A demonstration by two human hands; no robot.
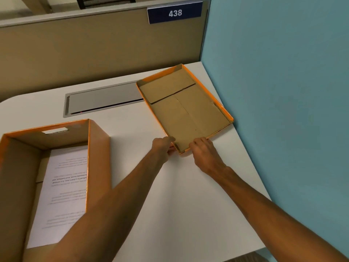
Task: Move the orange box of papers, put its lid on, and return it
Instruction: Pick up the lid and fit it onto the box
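Observation:
The orange box stands open at the near left of the white desk, with printed papers lying flat inside it. Its lid lies upside down at the back right, brown inside facing up, orange rim around it. My left hand grips the lid's near corner from the left. My right hand holds the same near edge from the right, fingers curled over the rim.
A grey cable tray flap is set into the desk behind the box. A tan partition with a blue "438" sign rises at the back. A teal wall borders the right.

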